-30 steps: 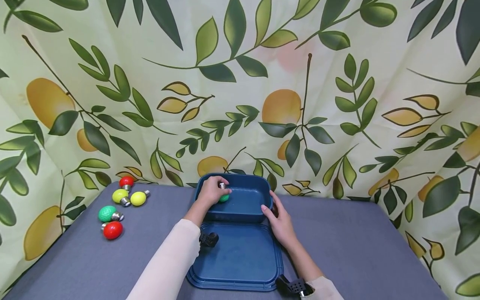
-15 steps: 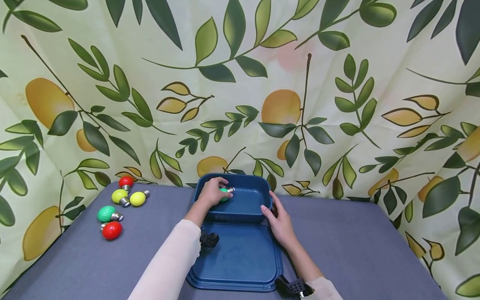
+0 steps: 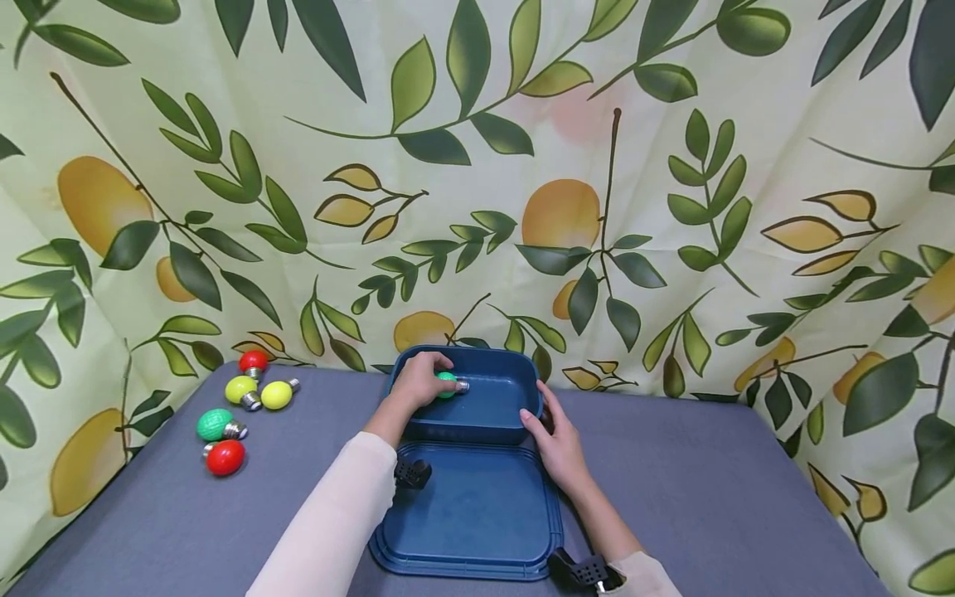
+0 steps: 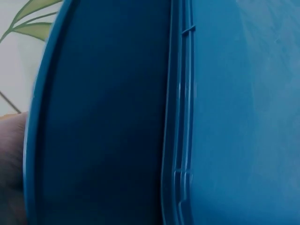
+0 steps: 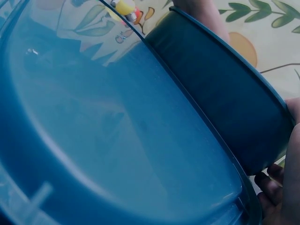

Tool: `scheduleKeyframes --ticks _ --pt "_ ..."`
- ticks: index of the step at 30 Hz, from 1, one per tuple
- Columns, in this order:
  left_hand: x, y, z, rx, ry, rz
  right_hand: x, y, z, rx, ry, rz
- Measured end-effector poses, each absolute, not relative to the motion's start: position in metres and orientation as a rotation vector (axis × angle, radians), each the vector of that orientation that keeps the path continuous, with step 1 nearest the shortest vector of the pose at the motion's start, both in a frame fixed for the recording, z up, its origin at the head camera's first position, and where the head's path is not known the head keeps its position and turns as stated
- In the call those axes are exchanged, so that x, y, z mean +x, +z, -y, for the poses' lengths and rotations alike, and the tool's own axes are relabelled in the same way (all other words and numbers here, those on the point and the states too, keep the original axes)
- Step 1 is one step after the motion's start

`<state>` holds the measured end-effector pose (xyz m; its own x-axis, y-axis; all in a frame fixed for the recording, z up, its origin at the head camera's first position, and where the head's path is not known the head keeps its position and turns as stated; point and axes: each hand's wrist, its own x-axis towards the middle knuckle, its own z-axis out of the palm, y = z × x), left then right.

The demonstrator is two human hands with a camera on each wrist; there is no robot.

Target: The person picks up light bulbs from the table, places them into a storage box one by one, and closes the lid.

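Note:
In the head view, my left hand (image 3: 419,383) reaches over the left wall of a deep blue plastic box (image 3: 496,394). Its thumb and fingers hold a green light bulb (image 3: 447,376) low inside, the silver screw base pointing right. My right hand (image 3: 558,441) grips the box's right end, thumb at the front corner and fingers along the side. The right wrist view shows those fingers (image 5: 271,185) curled at the box's lower edge. A blue lid (image 3: 470,510) lies flat in front of the box. In the left wrist view, the bulb is hidden behind the box wall.
Loose bulbs lie on the grey tabletop (image 3: 694,489) at the left: a red bulb (image 3: 254,361), two yellow ones, a green bulb (image 3: 215,424) and another red bulb (image 3: 225,458). A leaf-patterned cloth (image 3: 477,166) hangs behind the table.
The green bulb has tipped from base-up to lying with its base to the right, inside the box. My left hand has shifted slightly left. The right hand and box have stayed put.

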<state>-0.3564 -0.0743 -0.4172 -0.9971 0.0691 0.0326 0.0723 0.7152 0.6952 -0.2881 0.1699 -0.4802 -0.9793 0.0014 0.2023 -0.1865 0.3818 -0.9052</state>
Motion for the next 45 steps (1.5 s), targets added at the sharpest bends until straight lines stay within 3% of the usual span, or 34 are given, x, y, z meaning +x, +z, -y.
scheduleKeyframes --ticks 13,24,45 --pt "-0.332 -0.394 0.091 -0.250 -1.171 2.804 -0.288 -0.479 -0.168 0.195 1.676 2.462" --pt "-0.268 -0.389 0.109 -0.312 -1.155 2.659 -0.285 -0.477 -0.169 0.187 1.645 2.492" --pt "-0.206 -0.417 0.196 -0.181 -0.943 2.455 -0.286 -0.478 -0.171 0.184 1.614 2.518"
